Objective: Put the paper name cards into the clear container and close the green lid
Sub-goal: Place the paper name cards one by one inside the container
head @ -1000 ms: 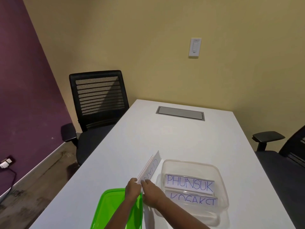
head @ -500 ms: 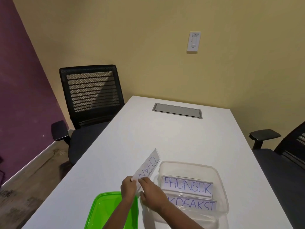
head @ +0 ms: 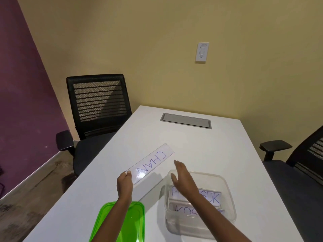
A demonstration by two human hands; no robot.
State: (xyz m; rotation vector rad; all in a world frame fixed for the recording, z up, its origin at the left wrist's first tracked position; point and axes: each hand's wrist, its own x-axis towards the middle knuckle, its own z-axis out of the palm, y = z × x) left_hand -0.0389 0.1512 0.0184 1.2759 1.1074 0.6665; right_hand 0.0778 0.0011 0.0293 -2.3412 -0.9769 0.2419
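My left hand [head: 124, 183] pinches the near end of a long white name card [head: 151, 163] lettered in blue. It holds the card flat above the white table [head: 201, 145], pointing away to the right. My right hand [head: 183, 179] is open with fingers spread, just right of the card and over the near-left rim of the clear container [head: 227, 186]. Two more name cards [head: 214, 198] lie inside the container, partly hidden by my right forearm. The green lid [head: 134, 217] lies on the table at the near left, under my left forearm.
A black mesh chair [head: 97, 105] stands at the table's left side and another chair [head: 307, 163] at its right. A grey cable hatch [head: 186, 120] is set into the far end of the table. Yellow wall lies beyond.
My right hand has let go of the card and moved right, over the container. The card, first edge-up in both hands, has turned flat in my left hand.
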